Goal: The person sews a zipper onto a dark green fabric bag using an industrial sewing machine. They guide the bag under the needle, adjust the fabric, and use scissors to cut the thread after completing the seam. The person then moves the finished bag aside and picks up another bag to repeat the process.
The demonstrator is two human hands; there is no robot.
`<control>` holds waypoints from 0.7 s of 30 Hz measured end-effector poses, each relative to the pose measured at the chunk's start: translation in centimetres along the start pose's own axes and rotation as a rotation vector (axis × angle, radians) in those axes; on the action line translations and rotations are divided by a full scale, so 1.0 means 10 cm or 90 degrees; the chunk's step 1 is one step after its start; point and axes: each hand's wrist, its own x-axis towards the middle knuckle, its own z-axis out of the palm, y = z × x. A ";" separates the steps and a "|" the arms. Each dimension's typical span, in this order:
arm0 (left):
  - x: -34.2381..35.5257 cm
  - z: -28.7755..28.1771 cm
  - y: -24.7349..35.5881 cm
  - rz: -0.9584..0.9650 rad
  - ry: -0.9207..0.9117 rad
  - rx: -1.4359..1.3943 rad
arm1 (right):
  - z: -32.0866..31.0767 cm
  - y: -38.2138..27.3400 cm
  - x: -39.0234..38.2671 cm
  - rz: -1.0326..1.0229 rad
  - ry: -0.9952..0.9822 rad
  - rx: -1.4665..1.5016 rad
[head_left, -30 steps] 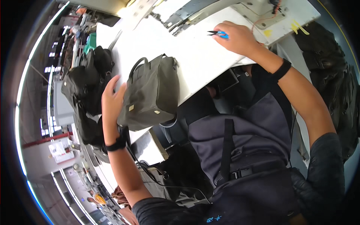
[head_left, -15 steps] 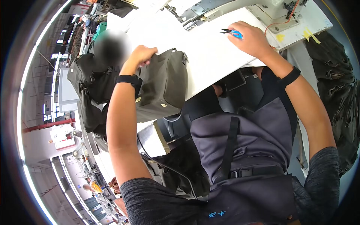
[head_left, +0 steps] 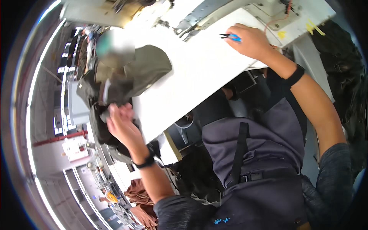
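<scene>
My right hand (head_left: 251, 44) is closed on thread snips (head_left: 232, 37) with blue handles and dark blades, above the white worktable (head_left: 165, 111) beside the sewing machine (head_left: 207, 15). My left hand (head_left: 122, 119) is low at the table's left, by dark bags (head_left: 107, 134); its fingers are motion-blurred, so I cannot tell whether it grips anything. Above it an olive bag (head_left: 149, 65) lies at the back left of the table, partly smeared and covered by a blurred patch.
Dark olive bags (head_left: 337, 73) are piled at right, with more dark items (head_left: 195, 172) under the table. Brown material (head_left: 140, 193) lies at lower left. Farther off are workbenches and a person in yellow (head_left: 111, 197). An orange cord (head_left: 278, 20) runs by the machine.
The olive bag has moved back and left from the table's front edge. My left hand has come down from the bag's top to the left-hand bags. My right hand still holds the snips.
</scene>
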 end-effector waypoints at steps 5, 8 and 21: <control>-1.27 -0.12 -0.71 -0.294 0.005 -0.134 | 0.01 0.01 0.03 0.006 0.002 0.012; -1.52 -0.17 -0.94 -0.496 -0.031 -0.310 | 0.01 0.02 0.02 0.005 -0.005 0.014; -1.26 0.26 -0.49 -0.752 -0.206 -0.252 | -0.08 -0.11 0.07 0.029 0.059 0.093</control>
